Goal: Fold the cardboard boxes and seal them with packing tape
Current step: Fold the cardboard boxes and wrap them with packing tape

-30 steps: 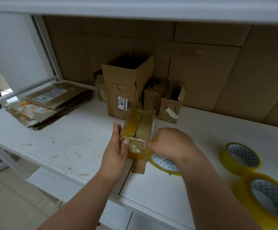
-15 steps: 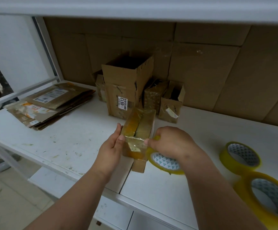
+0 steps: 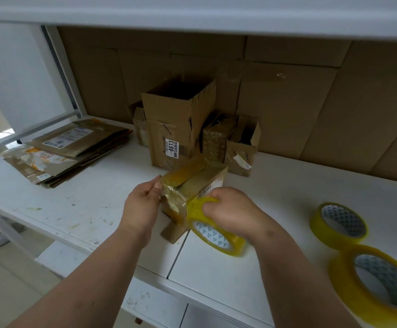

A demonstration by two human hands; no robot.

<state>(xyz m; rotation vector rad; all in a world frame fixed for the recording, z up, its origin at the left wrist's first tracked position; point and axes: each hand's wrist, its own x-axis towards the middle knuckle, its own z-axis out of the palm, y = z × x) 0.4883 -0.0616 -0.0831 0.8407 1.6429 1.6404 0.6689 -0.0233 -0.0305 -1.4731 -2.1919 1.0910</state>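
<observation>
The small cardboard box (image 3: 192, 185) sits mid-table (image 3: 74, 204), taped on top. The left hand (image 3: 143, 204) pinches its near-left corner; the right hand (image 3: 230, 209) grips a yellow tape roll (image 3: 214, 230) against its side (two more rolls (image 3: 339, 224) at three o'clock).

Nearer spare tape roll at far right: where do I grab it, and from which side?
The spare tape roll lies flat on the table, core hole up. Come from above, probably thumb in the hole and fingers on the outer rim's left side; its right edge is cut off from view.
</observation>
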